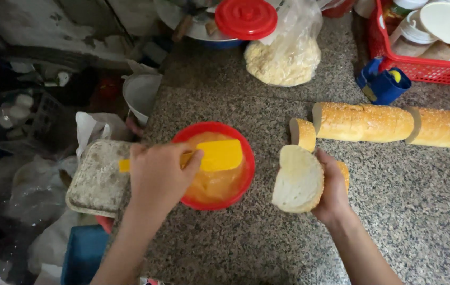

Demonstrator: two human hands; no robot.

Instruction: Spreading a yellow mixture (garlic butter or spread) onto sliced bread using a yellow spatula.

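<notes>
Two hands work side by side over a speckled stone bench (267, 232). Farthest left, off the bench edge, a worn square board or lid (95, 179) sits on top of clutter. Next comes the left hand (156, 174), its grip closed around the handle of a yellow spatula (218, 154); the flat blade lies across the red bowl (217, 164), just over the orange spread (214, 182) inside it, an angle that seems suited to scooping from the surface. The bowl stands near the bench's left edge, close to the body, so both hands can meet over it.

Just to the right, the right hand (335, 191) has its grip wrapped around a cut bread piece (299, 179), fingers behind the crust and the white cut face tilted toward the bowl, likely so the crumb is exposed to the spatula. Beyond it a short end slice (303, 134) stands on the bench, touching or nearly touching the long seeded loaf (388, 124), already sliced into sections. Behind are a bag of crumbs (283, 60), a red lid (246, 18), a blue cup (383, 82) and a red basket (425, 68).
</notes>
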